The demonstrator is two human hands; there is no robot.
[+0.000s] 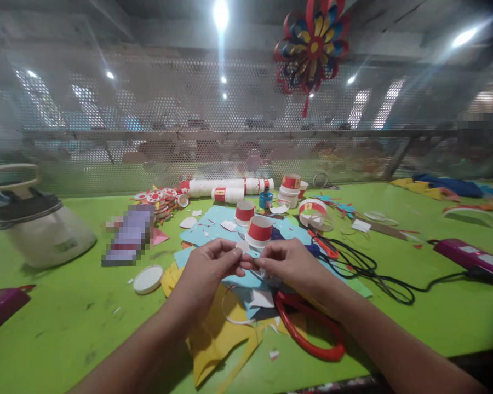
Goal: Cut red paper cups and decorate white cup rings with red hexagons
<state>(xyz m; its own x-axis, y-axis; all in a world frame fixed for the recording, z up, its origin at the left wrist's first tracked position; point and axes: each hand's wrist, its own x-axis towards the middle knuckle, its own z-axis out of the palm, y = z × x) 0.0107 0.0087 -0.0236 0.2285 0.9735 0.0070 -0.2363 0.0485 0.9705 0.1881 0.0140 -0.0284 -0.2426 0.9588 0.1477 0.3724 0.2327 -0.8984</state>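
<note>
My left hand is closed in a pinch, with a small white paper piece at its fingertips. My right hand comes in from the other side, its thumb and forefinger pressed together close to the left fingertips; what they grip is too small to make out. Just beyond the fingers stands a cut red-and-white paper cup, with a second cup behind it. Light blue sheets and a yellow sheet lie under the hands. Red-handled scissors rest below my right wrist.
A white round lid and a phone lie left, near a large pot-like vessel. Stacked paper cups and a blue bottle stand at the back. A black cable loops right toward a purple power strip.
</note>
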